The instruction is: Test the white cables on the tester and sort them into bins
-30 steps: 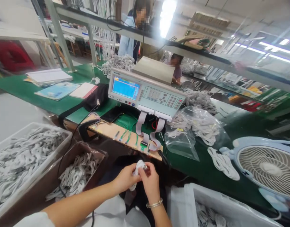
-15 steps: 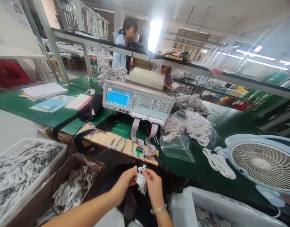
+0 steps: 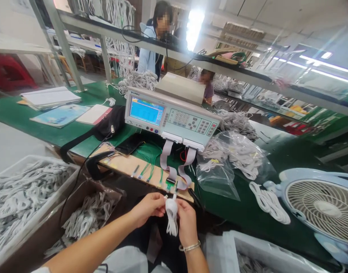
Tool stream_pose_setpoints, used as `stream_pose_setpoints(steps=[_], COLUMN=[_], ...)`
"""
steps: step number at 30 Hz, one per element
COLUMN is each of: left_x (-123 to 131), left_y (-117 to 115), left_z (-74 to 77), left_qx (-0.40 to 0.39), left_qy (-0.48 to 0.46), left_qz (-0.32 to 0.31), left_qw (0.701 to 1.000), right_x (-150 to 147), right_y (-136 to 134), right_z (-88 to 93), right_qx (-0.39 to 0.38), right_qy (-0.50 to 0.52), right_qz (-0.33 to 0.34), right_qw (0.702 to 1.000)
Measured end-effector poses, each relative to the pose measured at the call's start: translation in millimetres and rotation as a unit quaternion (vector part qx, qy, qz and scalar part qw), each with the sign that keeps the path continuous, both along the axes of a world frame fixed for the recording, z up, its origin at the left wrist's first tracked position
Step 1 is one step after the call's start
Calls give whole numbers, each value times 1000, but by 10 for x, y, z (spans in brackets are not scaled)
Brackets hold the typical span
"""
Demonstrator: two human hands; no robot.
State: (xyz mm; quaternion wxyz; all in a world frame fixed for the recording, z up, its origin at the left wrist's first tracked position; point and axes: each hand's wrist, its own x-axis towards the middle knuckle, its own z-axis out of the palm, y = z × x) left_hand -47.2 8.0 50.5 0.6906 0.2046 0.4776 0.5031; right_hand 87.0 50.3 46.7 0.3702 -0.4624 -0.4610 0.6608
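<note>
Both my hands hold one small coiled white cable [image 3: 172,216] just in front of the bench edge. My left hand [image 3: 147,207] pinches its upper end from the left. My right hand [image 3: 186,222], with a bracelet on the wrist, grips the coil from the right, and the loops hang down between the hands. Just beyond them lies a wooden fixture board [image 3: 139,169] with green wires and grey ribbon cables. These run up to a grey tester [image 3: 174,117] with a blue screen.
A white bin [image 3: 17,197] and a brown box [image 3: 88,220] of white cables stand at the left, another white bin [image 3: 261,254] at lower right. Plastic bags of cables [image 3: 233,155] and a blue fan [image 3: 318,204] sit on the green bench. People work behind the shelf.
The cable has been raised slightly toward the fixture board and its loops now hang lower between my hands. The camera view has shifted a little.
</note>
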Motion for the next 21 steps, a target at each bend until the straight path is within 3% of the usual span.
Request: stream_pose_setpoints(steps=[3,6,12,16,21], left_x=[-29,-7,178,284,205], left_y=[12,47,81,62,66], left_z=[-12,-37,-83,-117,-139], left_qx=[0,-7,-2,13,12], left_qy=[-3,-4,-9,-63,-68], left_qz=[5,24,140,192,170], left_qw=[1000,1000,990,979,983], right_x=[-25,5,118,118,59], right_y=[-4,-1,-50,-97,-94], right_z=[-10,22,89,67,59], right_qx=[-2,54,124,104,53], right_qy=[-1,-40,-63,-81,-47], right_qz=[-29,-1,51,33,36], right_qw=[1000,998,989,991,997])
